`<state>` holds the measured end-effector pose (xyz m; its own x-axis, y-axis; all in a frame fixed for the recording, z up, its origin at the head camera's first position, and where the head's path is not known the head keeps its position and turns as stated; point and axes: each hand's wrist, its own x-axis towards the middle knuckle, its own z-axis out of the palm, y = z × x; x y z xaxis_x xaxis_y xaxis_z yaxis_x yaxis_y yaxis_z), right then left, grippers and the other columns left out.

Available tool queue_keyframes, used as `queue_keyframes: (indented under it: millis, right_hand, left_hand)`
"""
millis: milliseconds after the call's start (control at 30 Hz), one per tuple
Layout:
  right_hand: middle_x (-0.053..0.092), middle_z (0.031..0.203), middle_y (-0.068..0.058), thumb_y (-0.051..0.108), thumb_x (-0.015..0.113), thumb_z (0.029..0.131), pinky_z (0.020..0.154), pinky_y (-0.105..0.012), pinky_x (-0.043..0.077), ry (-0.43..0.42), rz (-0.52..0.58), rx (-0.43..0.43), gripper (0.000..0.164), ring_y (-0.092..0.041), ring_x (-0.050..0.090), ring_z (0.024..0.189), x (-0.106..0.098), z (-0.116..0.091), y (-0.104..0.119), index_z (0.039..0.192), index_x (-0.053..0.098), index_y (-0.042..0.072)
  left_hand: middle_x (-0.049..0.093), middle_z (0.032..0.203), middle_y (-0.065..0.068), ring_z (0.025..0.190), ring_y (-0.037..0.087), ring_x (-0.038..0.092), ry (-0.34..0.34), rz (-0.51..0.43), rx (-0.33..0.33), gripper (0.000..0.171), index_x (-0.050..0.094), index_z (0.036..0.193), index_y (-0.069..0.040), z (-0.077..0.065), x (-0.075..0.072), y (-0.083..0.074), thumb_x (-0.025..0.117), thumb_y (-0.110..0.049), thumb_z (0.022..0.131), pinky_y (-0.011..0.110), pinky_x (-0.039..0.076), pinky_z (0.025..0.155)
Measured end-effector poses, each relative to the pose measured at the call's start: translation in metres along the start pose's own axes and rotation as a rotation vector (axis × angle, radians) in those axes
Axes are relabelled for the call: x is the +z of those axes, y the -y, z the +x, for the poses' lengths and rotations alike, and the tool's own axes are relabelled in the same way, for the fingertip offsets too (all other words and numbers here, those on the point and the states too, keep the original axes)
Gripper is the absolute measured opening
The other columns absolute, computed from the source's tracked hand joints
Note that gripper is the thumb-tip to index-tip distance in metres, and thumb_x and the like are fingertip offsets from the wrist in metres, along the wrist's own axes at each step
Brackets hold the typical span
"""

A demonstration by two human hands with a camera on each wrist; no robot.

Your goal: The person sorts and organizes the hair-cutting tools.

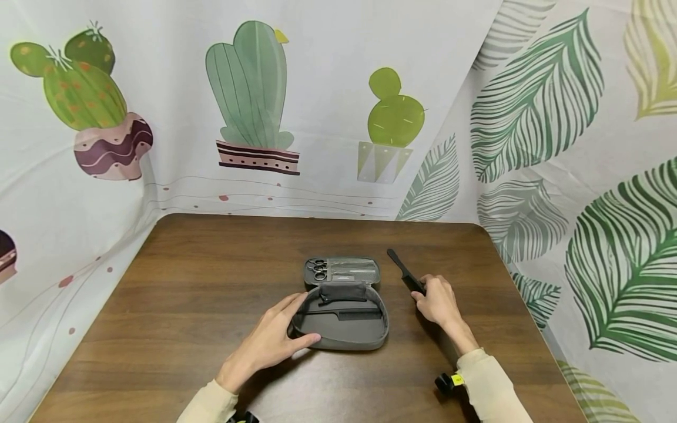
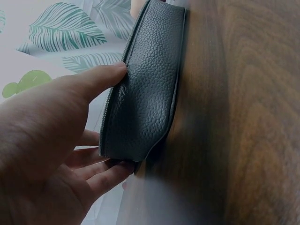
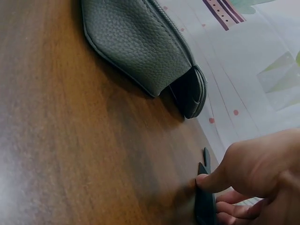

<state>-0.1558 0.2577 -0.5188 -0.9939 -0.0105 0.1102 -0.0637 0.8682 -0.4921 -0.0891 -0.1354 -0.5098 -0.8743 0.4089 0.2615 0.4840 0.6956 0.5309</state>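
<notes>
Well inside table edges point(image 1: 238, 220), comb point(image 1: 412, 282) in right hand point(image 1: 439, 301), apart from case point(image 1: 346, 344).

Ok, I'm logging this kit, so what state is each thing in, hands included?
Grey case: unzipped, wide open.
Lid: folded back, inner side up.
Scissors: tucked in the lid, handles showing.
Tail comb: lying inside the case.
Slim dark item: inside the case; exact state unclear.
Black long-handled tool: held, outside the case.
Left hand: grips the case's side.
Right hand: pinches the tool.
</notes>
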Motion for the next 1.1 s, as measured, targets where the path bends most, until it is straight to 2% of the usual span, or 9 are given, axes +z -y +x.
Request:
queue_keyframes:
  millis: [167,433,733,900,1100]
  right_hand:
    - [0.065,0.097,-0.022,0.015,0.08,0.088,0.079,-0.049,0.05,-0.012,0.017,0.031,0.033,-0.034,0.06,0.089,-0.0006,0.0006,0.0007,0.108,0.071,-0.009]
    - [0.073,0.082,-0.01,0.015,0.08,0.087,0.074,-0.049,0.053,-0.049,0.041,0.027,0.013,-0.03,0.065,0.08,0.0005,0.0008,-0.0032,0.093,0.076,0.003]
    - [0.076,0.093,-0.016,0.012,0.072,0.094,0.075,-0.05,0.054,-0.046,0.043,-0.011,0.019,-0.03,0.065,0.082,0.0003,0.0008,-0.0077,0.105,0.078,-0.002]
    - [0.073,0.08,-0.011,0.013,0.073,0.093,0.067,-0.044,0.052,-0.054,0.05,-0.011,0.015,-0.027,0.062,0.072,-0.0005,0.0006,-0.0075,0.1,0.078,0.0]
    - [0.067,0.068,-0.003,0.015,0.077,0.091,0.063,-0.038,0.048,-0.121,0.078,-0.029,0.011,-0.024,0.059,0.067,-0.0062,0.0006,-0.0043,0.094,0.076,0.005]
  left_hand:
    - [0.053,0.147,0.021,0.129,0.031,0.053,0.006,0.0,-0.01,0.092,0.048,0.155,-0.004,-0.0002,-0.0017,-0.0017,0.081,-0.052,0.083,0.05,0.049,0.103]
    - [0.054,0.146,0.021,0.128,0.032,0.053,-0.005,-0.001,-0.005,0.092,0.048,0.155,-0.005,0.0007,-0.0013,-0.0024,0.082,-0.05,0.083,0.05,0.049,0.103]
    - [0.054,0.146,0.02,0.128,0.031,0.054,0.0,0.004,-0.002,0.092,0.048,0.155,-0.005,0.0011,-0.0023,-0.0019,0.082,-0.051,0.083,0.05,0.05,0.103]
    - [0.054,0.146,0.02,0.128,0.031,0.054,0.004,0.004,-0.003,0.092,0.049,0.154,-0.004,0.0013,-0.002,-0.0014,0.082,-0.051,0.083,0.05,0.05,0.103]
    - [0.055,0.145,0.022,0.128,0.032,0.054,0.004,0.008,-0.001,0.092,0.049,0.154,-0.002,0.0005,-0.0016,0.0004,0.082,-0.051,0.083,0.051,0.05,0.102]
